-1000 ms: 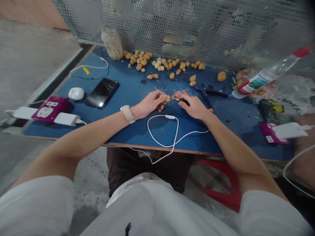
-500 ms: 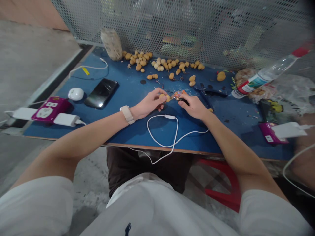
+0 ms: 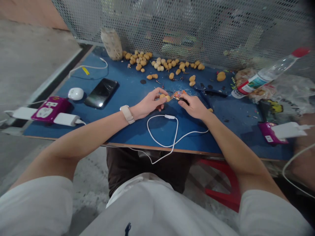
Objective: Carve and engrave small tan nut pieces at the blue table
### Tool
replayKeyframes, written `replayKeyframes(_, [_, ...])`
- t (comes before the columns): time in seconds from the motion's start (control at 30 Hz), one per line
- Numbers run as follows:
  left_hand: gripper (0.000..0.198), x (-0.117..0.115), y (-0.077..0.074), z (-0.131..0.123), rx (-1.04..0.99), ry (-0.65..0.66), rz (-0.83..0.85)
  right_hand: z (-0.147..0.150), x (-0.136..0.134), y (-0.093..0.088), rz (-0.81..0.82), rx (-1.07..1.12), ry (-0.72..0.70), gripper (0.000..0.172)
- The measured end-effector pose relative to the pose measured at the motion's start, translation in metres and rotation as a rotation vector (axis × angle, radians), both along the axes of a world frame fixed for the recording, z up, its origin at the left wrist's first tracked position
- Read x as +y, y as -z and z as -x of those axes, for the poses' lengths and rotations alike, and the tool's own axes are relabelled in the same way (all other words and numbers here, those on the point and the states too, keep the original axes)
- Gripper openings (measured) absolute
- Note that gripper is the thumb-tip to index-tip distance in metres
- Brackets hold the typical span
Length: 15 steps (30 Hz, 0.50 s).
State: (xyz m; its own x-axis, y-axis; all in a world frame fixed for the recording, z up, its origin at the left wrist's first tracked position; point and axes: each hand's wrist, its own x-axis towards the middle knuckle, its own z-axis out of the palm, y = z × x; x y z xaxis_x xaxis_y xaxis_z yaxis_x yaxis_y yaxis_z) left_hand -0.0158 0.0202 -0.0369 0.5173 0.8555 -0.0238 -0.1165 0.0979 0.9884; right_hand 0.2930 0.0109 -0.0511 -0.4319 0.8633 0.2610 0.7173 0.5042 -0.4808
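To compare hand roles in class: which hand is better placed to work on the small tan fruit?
Probably the right hand: its fingers pinch a small dark tool beside the tan fruit, which the left hand grips.

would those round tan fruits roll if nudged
Probably: the small round tan fruits look nearly spherical and sit loose on the flat blue tabletop. They probably weigh little, so a nudge could send one far. The grey perforated metal screen may stop some.
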Motion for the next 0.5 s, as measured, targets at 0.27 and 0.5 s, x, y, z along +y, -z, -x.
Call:
replayKeyframes(0.27, [0.018,-0.0016,-0.0047,-0.001,0.047,-0.019,0.009,0.0,-0.0003,0.0,0.01,0.001,0.009,0.107])
replayKeyframes(0.5, [0.02,-0.0002,-0.0011,-0.0003,0.031,-0.024,0.014,-0.0024,0.0009,0.0033,-0.002,0.029,0.001,0.1])
